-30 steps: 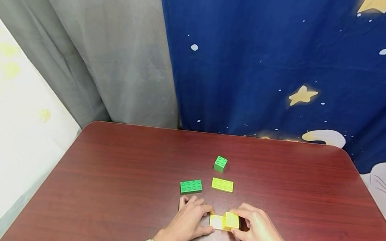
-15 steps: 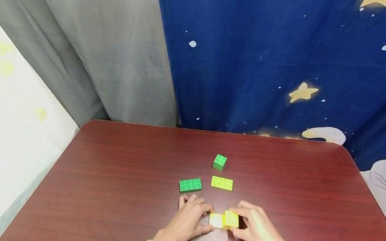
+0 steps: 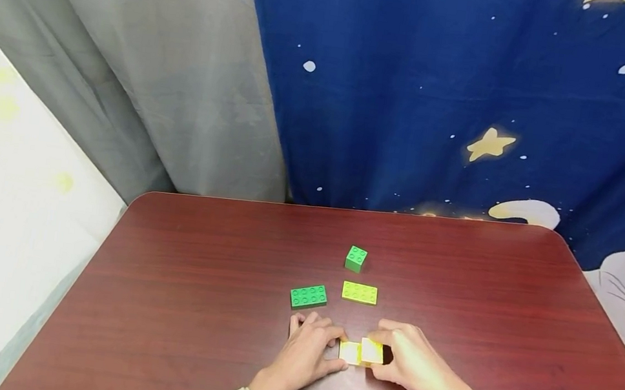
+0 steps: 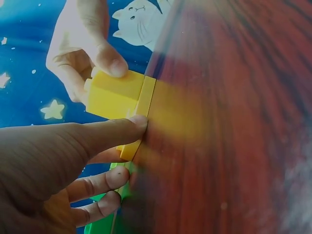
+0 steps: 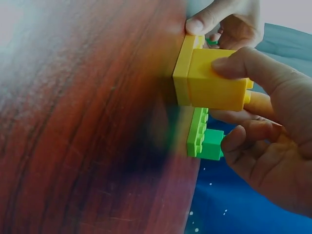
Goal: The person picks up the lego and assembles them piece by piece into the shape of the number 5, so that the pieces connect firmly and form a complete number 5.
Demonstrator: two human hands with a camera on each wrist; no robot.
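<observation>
Near the table's front edge, a square yellow block (image 3: pixel 372 351) stands on the right end of a thin, flat yellow brick (image 3: pixel 349 353), studs up. My right hand (image 3: pixel 406 359) pinches the block between thumb and fingers; the right wrist view shows the thumb on the side of the block (image 5: pixel 207 87). At the other end, my left hand (image 3: pixel 302 350) pinches the flat brick, its thumb along the edge of that brick (image 4: pixel 147 97) in the left wrist view. Block and flat brick meet flush at the right end in the right wrist view.
Beyond the hands lie a dark green brick (image 3: pixel 308 296), a flat lime brick (image 3: pixel 360 292) and a small green block (image 3: pixel 356 259). They rest on the reddish-brown table (image 3: pixel 211 260). Grey and blue curtains (image 3: pixel 417 104) hang behind its far edge.
My right hand and the yellow block have shifted slightly left, toward my left hand. The left hand keeps its grip on the flat brick. The head view has tilted a little.
</observation>
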